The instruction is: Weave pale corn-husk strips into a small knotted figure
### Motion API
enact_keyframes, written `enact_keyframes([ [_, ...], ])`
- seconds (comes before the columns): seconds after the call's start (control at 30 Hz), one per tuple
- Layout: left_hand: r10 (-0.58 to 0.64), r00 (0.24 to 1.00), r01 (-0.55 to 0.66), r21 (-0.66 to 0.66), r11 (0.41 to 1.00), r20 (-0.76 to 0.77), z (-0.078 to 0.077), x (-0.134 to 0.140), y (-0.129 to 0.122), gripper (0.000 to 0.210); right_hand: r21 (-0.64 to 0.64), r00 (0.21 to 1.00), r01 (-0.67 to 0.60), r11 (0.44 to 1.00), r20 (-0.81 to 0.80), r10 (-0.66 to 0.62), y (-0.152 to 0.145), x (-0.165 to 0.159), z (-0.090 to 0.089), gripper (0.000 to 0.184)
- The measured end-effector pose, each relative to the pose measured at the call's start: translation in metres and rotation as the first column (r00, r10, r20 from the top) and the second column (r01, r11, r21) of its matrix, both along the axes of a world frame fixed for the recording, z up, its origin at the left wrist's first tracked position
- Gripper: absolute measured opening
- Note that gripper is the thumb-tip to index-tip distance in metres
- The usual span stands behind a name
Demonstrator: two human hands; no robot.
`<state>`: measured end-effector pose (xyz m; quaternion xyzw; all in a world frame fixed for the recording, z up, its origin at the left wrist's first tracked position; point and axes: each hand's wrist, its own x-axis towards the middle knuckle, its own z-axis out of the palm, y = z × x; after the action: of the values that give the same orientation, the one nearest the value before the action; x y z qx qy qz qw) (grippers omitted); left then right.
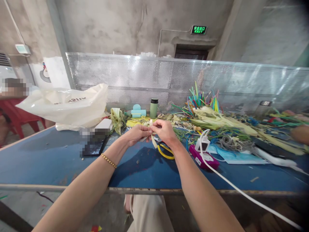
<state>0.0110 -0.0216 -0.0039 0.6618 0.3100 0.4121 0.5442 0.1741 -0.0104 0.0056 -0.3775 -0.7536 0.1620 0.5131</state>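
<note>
Nearest, a white cable (265, 207) crosses the near edge of the desk (145, 175) beside the right forearm; an outward swing of that elbow could snag it and tug the white charger (203, 142) off the purple box (198, 159). Yellow-handled scissors (165, 157) lie just below the hands, where a lowered wrist might knock them. Above, the left hand (138, 133) and right hand (164, 130) meet, thumbs and fingers pinched on a pale strip (154, 142) whose end hangs free; uneven pulling could split it, a loose pinch drop it. Beyond, the tangled fibres (180, 132) might then hide it.
</note>
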Motion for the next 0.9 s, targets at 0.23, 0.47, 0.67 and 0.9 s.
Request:
enact_keyframes([
  [0.23,0.006,1.000,-0.005,-0.064,0.998,0.017,0.001,0.001,-0.001,0.022,0.061,0.997,0.050,0.997,0.047,-0.053,-0.003,-0.004,-0.002,0.010],
  [0.47,0.031,1.000,-0.031,-0.029,0.999,0.001,-0.002,0.004,-0.003,0.020,0.133,0.993,0.100,0.986,0.048,-0.107,0.000,-0.007,-0.006,0.011],
  [0.67,0.116,0.989,-0.106,-0.104,0.989,0.091,-0.001,0.001,0.004,0.020,0.255,0.962,0.212,0.943,0.115,-0.247,0.005,0.000,-0.002,0.017],
  [0.9,0.248,0.942,-0.173,-0.306,0.936,0.226,0.007,-0.009,0.010,0.005,0.467,0.887,0.353,0.811,0.108,-0.449,0.000,0.002,-0.002,0.020],
])
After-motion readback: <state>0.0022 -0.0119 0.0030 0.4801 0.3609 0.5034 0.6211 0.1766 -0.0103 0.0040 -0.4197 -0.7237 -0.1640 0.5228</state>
